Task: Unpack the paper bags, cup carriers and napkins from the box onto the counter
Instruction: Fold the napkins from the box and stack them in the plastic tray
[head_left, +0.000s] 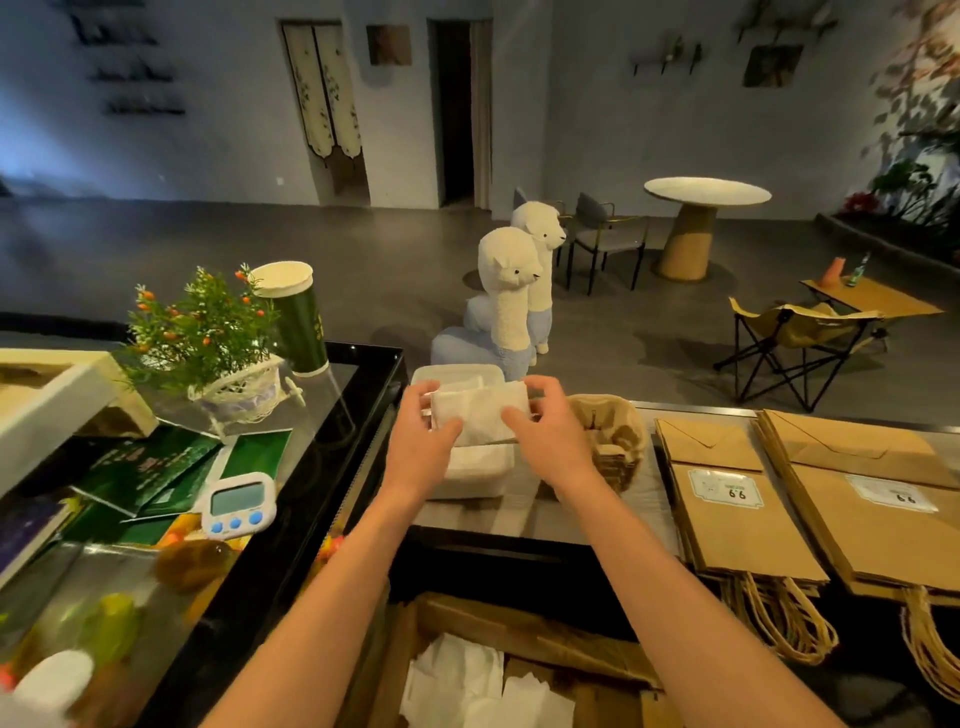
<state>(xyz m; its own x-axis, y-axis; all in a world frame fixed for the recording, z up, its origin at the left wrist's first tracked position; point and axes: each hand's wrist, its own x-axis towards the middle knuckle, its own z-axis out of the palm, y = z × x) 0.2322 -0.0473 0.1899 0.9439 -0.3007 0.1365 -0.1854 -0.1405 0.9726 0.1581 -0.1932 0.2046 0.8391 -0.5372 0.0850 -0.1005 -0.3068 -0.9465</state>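
Observation:
My left hand (423, 434) and my right hand (545, 428) together hold a stack of white napkins (478, 413) over a white plastic tray (475, 475) on the counter (524, 512). Just right of the tray sits a pile of brown pulp cup carriers (610, 441). Two stacks of brown paper bags with twisted handles lie flat further right, the nearer stack (737, 525) and a second stack (878, 509). The open cardboard box (519, 639) is below the counter at the bottom, with loose white napkins (467, 686) inside.
To the left, a glass-topped display case (332, 415) carries a small potted plant (208, 338), a green sleeve of cups (298, 322), green booklets and a white digital timer (239, 504). Two plush alpacas (511, 301), chairs and a round table stand on the floor beyond the counter.

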